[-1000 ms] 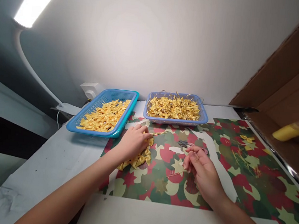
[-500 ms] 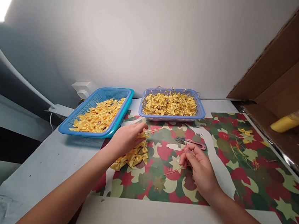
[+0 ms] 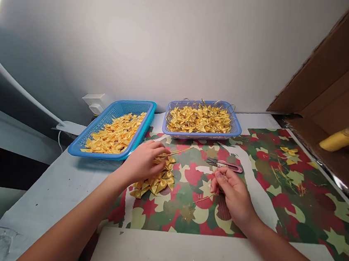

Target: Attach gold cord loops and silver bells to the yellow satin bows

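Observation:
My left hand [image 3: 146, 161] reaches over a small pile of yellow satin bows [image 3: 159, 182] on the patterned sheet, its fingers apart and slightly curled. Whether its fingertips touch a bow is hidden. Thin gold cords [image 3: 181, 150] lie just beyond those fingers. My right hand [image 3: 230, 190] is closed in a pinch, with thumb against forefinger. A gold cord [image 3: 204, 199] sticks out to the left from under its lower fingers. Just behind this hand lie thread snips [image 3: 225, 165] with a pink handle, their blades pointing left.
A blue basket [image 3: 77, 148] of yellow bows stands at left. Another basket [image 3: 200, 136], with bows on gold cords, sits at the back. Cord scraps [image 3: 287, 179] and a loose bow [image 3: 289, 151] lie at right, near a cardboard box [image 3: 324, 67] holding a yellow roll [image 3: 343, 138].
My left hand has shifted slightly left and down over the pile, and its fingers have lowered. My right hand stays nearly in place, still pinched. The view has moved a little.

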Available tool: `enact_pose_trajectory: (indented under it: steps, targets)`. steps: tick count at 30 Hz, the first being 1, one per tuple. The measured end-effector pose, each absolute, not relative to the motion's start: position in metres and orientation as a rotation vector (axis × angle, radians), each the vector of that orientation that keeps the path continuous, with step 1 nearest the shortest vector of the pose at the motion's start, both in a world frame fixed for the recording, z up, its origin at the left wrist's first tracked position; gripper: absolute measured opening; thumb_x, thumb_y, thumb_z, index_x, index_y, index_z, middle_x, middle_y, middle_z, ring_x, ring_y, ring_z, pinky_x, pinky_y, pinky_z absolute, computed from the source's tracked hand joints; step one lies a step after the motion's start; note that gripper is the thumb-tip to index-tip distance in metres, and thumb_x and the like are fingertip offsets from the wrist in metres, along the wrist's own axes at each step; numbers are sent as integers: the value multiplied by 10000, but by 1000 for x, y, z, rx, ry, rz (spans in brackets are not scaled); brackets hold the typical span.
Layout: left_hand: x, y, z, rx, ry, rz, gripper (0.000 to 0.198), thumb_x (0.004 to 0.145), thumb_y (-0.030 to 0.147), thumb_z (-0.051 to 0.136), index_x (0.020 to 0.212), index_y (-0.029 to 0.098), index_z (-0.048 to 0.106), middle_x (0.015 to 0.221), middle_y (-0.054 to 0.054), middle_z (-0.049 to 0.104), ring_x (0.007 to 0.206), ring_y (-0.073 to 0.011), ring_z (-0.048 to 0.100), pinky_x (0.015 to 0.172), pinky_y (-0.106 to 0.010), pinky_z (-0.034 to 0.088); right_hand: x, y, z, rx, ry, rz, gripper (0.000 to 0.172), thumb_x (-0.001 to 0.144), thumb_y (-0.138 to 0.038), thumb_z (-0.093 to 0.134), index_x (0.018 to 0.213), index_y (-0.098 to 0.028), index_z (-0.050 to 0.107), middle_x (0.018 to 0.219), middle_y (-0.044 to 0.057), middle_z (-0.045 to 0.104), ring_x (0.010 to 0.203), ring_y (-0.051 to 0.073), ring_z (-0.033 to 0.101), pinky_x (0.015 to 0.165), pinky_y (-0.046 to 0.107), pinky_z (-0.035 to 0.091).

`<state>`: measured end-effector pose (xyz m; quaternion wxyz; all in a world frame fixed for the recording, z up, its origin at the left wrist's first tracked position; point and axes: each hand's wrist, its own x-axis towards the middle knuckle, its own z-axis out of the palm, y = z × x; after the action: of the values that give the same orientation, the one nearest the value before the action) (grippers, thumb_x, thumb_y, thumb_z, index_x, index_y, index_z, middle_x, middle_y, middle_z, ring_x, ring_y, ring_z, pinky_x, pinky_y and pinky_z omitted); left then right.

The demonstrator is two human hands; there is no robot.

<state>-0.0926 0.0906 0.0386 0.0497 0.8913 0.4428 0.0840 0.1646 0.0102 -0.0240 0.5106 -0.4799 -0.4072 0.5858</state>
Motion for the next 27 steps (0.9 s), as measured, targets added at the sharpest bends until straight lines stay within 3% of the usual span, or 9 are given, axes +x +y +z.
enact_pose_trajectory:
  steps: [5,9,12,17,20,23,27]
  targets:
    - [-80,95,33,2618,1461,76,272,864,388,563,875,164,718,905,-104,700,877,-270,600,748,-372,466,165,11,-25,-1163,-990,1422,310,885,-514,590,815,-217,533,573,-55,590,567,100,480,576,229,380]
    - [-71,98,30,2583,1473,88,141,809,262,590,761,174,689,820,-80,717,798,-254,599,686,-349,439,165,10,-26,-1158,-1007,1419,302,898,-502,580,811,-216,532,575,-57,587,584,97,493,593,219,394]
    - [-70,98,33,2556,1484,155,169,831,229,540,715,181,653,782,-74,712,798,-251,589,703,-351,429,166,9,-25,-1155,-1006,1419,296,907,-492,573,808,-216,532,580,-55,591,580,94,487,590,214,398]
    - [-74,97,40,2323,1554,486,216,915,315,450,815,176,582,833,-65,667,783,-202,582,693,-313,445,165,8,-22,-1139,-988,1432,286,899,-485,589,808,-217,552,626,-41,627,594,98,517,587,209,431]
    - [-63,84,38,1710,1385,792,196,876,377,540,842,185,532,725,5,592,651,-131,554,597,-234,425,165,8,-20,-1141,-1014,1420,271,891,-476,605,826,-213,606,805,8,707,754,126,623,734,245,508]
    - [-39,58,28,1258,1198,768,220,838,337,614,986,200,526,637,64,533,566,-89,509,538,-183,383,163,6,-16,-1140,-1058,1402,268,877,-482,620,865,-218,665,989,49,728,929,179,664,851,314,539]
    - [-10,25,11,1027,1028,821,294,825,353,668,1027,201,518,699,43,609,631,-89,562,645,-203,463,160,4,-11,-1117,-1058,1418,270,849,-479,651,832,-213,694,967,50,729,844,180,685,755,302,579]
